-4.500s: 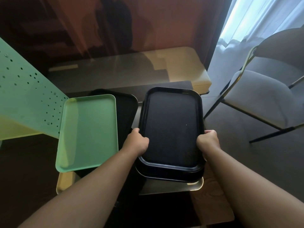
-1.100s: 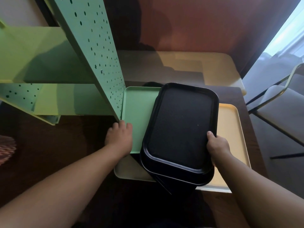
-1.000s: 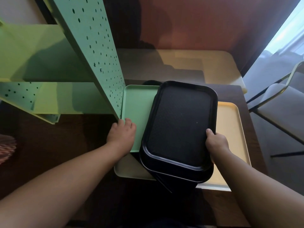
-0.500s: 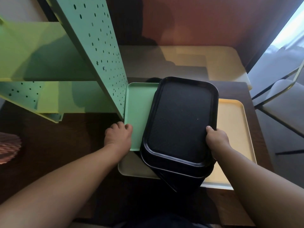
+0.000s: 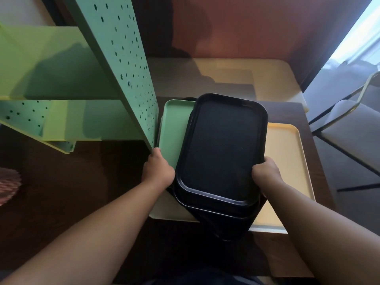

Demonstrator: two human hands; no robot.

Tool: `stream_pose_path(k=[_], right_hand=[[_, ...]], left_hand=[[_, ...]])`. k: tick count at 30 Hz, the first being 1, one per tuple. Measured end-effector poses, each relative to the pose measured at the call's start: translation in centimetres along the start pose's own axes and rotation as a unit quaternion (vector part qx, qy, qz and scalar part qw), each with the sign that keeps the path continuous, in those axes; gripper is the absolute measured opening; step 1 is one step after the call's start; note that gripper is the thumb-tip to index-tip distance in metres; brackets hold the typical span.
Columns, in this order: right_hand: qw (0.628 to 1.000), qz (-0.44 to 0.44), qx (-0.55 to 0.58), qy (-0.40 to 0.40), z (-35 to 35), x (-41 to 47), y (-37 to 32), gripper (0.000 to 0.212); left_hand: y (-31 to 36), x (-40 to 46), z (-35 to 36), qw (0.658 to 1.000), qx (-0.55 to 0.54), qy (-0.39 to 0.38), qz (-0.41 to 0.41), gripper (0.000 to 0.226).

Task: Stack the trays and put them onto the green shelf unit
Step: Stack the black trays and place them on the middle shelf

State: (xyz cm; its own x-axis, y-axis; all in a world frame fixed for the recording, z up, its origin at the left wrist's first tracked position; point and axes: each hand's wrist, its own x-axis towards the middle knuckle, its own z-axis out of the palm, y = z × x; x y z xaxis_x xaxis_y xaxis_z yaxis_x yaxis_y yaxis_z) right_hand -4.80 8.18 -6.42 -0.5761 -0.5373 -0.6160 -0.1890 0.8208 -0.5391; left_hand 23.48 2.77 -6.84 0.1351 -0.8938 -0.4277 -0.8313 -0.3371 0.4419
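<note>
We are gripping black trays (image 5: pixel 222 149) with right hand (image 5: pixel 265 171), left hand (image 5: pixel 157 171) clutching green tray (image 5: pixel 174 128); stack unfinished, green shelf unit (image 5: pixel 61 83) still waiting.

green tray (image 5: pixel 174 128): right part under black trays (image 5: pixel 222 149) | yellow tray (image 5: pixel 285 161): left part covered | shelf unit (image 5: pixel 115 58): cut off upper left | chair (image 5: pixel 353 124): cut off right

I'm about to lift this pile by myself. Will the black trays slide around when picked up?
Probably somewhat: the black trays sit skewed, not nested squarely, and look smooth. They seem rigid, so flexing is unlikely. The right hand grips their edge; the left hand is at the green tray.
</note>
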Motion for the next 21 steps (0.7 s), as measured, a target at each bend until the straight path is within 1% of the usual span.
stream_pose_path(k=[2, 4, 9, 11, 14, 15, 18, 21], right_hand=[[1.0, -0.006, 0.009, -0.005, -0.4, 0.2, 0.1, 0.043], [0.999, -0.006, 0.034, -0.007, -0.6, 0.1, 0.3, 0.042], [0.987, 0.011, 0.158, 0.012, -2.0, 0.3, 1.8, 0.04], [0.984, 0.004, 0.177, 0.03, -3.0, 0.4, 2.5, 0.039], [0.979, 0.012, 0.193, 0.06, -4.2, 0.4, 3.3, 0.035], [0.978, 0.017, 0.199, 0.064, -4.4, 0.6, 3.6, 0.034], [0.974, 0.027, 0.212, 0.072, -4.8, 1.0, 4.1, 0.032], [0.974, 0.026, 0.211, 0.078, -5.6, 0.5, 3.7, 0.033]], left_hand=[[0.4, 0.4, 0.2, 0.999, -0.033, 0.0, -0.023, 0.074], [0.6, 0.7, 0.4, 0.998, -0.044, -0.005, -0.034, 0.076], [0.8, 1.7, 0.6, 0.998, -0.049, -0.003, -0.039, 0.072], [1.1, 2.1, 0.4, 0.995, -0.073, 0.001, -0.064, 0.062], [1.8, 2.3, 0.0, 0.992, -0.089, -0.019, -0.084, 0.033], [2.0, 2.3, -0.1, 0.992, -0.092, -0.027, -0.083, 0.027], [3.2, 2.0, -0.2, 0.991, -0.107, -0.018, -0.076, 0.025], [5.2, 1.3, -0.8, 0.995, -0.084, 0.036, -0.037, 0.026]])
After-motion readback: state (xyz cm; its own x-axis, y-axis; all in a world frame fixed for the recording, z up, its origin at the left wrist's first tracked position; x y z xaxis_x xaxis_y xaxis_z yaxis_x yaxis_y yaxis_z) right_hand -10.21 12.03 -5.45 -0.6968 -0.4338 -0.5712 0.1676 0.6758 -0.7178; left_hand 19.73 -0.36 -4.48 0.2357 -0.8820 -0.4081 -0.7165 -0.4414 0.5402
